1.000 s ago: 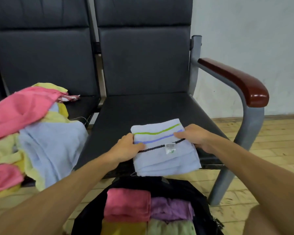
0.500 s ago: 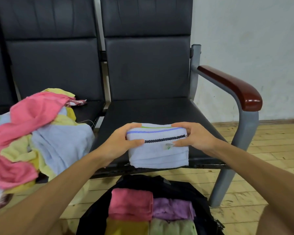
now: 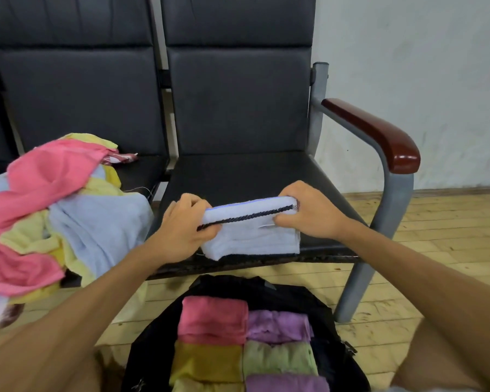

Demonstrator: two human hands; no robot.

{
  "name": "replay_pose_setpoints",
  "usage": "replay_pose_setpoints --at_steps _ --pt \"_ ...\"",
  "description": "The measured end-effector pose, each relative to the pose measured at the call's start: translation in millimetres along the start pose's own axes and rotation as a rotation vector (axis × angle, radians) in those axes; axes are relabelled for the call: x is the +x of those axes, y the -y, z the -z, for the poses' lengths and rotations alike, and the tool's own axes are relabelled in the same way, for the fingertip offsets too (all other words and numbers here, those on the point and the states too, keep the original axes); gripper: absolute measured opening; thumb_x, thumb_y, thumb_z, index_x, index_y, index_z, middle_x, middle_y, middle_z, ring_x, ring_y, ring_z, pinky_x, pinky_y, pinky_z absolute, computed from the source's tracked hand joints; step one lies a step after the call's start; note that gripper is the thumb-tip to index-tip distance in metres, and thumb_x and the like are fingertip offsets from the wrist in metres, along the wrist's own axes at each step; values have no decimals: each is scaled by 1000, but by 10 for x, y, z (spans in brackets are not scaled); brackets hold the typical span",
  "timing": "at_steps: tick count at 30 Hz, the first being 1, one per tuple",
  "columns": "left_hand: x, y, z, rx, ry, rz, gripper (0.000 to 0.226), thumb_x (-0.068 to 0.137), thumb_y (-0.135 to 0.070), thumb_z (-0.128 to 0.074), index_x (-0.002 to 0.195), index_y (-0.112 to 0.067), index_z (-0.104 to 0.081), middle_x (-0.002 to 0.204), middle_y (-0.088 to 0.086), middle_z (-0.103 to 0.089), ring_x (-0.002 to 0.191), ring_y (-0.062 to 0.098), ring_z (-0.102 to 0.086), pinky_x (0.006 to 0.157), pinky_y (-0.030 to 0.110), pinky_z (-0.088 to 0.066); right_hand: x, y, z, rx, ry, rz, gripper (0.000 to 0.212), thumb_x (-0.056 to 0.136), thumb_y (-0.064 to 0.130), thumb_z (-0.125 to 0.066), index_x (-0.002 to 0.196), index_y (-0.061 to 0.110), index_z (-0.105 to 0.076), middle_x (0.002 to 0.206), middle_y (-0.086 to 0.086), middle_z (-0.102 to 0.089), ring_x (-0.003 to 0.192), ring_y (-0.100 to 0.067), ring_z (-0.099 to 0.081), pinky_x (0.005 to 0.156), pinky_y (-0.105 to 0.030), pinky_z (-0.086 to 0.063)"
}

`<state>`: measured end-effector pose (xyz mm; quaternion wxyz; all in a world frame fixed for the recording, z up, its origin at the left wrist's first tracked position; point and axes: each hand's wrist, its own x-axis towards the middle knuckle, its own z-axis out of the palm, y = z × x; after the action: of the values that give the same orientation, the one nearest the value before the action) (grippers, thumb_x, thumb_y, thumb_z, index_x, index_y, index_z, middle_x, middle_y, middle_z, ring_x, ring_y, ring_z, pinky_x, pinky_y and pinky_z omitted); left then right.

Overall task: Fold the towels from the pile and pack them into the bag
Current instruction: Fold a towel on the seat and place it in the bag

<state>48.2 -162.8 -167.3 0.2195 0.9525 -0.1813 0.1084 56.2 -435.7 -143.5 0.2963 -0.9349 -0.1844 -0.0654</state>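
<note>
The left hand [image 3: 186, 223] and right hand [image 3: 309, 215] each grip an end of the folded blue towel [image 3: 252, 240], at its 9 and 3 o'clock, over the seat [image 3: 238, 176] front. The pile [image 3: 54, 205] lies at 9 o'clock. The bag [image 3: 232, 285], at 6 o'clock, holds packed towels [image 3: 214, 318].

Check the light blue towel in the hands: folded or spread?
Folded. The light blue towel is a layered rectangle, gripped at its ends by the left hand and right hand, not yet in the bag.

My left hand [image 3: 186, 222] and right hand [image 3: 306, 213] now grip the folded towel [image 3: 252, 236] by its ends, tipped up instead of flat on the seat [image 3: 238, 176].
</note>
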Motion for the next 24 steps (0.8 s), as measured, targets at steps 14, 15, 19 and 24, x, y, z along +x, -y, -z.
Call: replay_pose_setpoints --at_steps 14,15,19,24 --pt "-457 -451 -129 -1360 152 674 33 91 -32 -65 94 0 -73 96 15 -74 90 21 -72 76 35 -58 -574 96 -127 828 117 -479 30 94 30 -63 119 12 -60 97 -6 -67 74 -16 -64 54 -29 -53" --pt "-529 -460 -178 -1364 228 677 35 91 -32 -64 103 1 -72 106 17 -72 100 25 -69 87 41 -55 -634 56 -136 854 141 -511 33 94 28 -64 121 11 -60 98 -5 -67 74 -14 -65 55 -27 -53" --pt "-724 -440 -431 -1263 496 647 30 98 -22 -53 115 -1 -66 110 14 -71 99 23 -69 87 35 -55 -893 -144 -158 998 374 -695 20 96 7 -58 115 8 -63 99 -5 -71 77 -13 -70 64 -24 -58" --pt "-816 -357 -868 -1160 563 615 22 99 -19 -52 116 -11 -63 84 5 -70 57 12 -59 44 20 -43 -1052 -544 -505 1057 439 -1012 34 94 -13 -47 127 -9 -54 120 -20 -62 101 -30 -66 73 -35 -62"
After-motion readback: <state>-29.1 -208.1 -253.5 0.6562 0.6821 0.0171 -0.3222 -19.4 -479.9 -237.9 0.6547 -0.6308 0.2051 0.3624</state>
